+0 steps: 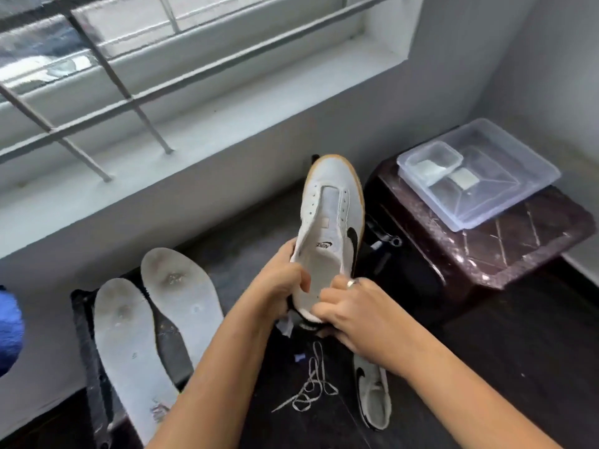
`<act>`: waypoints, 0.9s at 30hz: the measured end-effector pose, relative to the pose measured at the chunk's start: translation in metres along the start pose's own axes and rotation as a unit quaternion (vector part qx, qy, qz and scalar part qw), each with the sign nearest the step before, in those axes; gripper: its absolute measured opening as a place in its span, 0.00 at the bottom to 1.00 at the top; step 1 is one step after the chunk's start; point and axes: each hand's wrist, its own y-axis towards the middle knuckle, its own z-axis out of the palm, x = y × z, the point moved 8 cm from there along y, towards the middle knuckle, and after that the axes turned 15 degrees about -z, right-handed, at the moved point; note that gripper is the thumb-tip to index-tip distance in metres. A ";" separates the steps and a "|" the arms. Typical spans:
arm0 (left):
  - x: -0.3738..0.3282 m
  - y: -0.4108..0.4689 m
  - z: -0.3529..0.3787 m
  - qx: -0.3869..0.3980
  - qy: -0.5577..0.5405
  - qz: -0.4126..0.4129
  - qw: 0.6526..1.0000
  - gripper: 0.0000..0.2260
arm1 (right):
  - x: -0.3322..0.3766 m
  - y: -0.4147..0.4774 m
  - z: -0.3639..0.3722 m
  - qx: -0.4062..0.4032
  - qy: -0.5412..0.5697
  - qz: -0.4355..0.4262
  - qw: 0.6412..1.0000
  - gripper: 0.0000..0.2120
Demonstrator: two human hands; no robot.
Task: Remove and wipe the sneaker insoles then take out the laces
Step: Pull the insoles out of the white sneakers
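left hand [278,281] is gripping the collar of a white tan-soled sneaker [330,202], fingers curled | right hand [353,307] is pinching its heel rim, knuckles up | both bare forearms are reaching forward, converging

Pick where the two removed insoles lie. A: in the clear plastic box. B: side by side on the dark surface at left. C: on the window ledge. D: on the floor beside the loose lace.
B: the insoles lie side by side on the dark surface at left, apart from the sneaker that the left hand and right hand grip.
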 end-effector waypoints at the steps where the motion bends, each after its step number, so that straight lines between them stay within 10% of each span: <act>1: 0.001 -0.006 0.020 0.001 0.010 0.014 1.000 0.35 | 0.003 -0.024 -0.001 0.000 0.008 0.000 1.000 0.10; 13: 0.084 -0.038 0.200 0.013 0.012 0.013 1.000 0.25 | 0.016 -0.220 0.037 -0.152 0.140 0.264 0.942 0.13; 27: 0.275 0.040 0.265 0.036 0.189 -0.276 0.942 0.16 | 0.029 -0.303 0.218 -0.007 0.249 0.445 0.860 0.11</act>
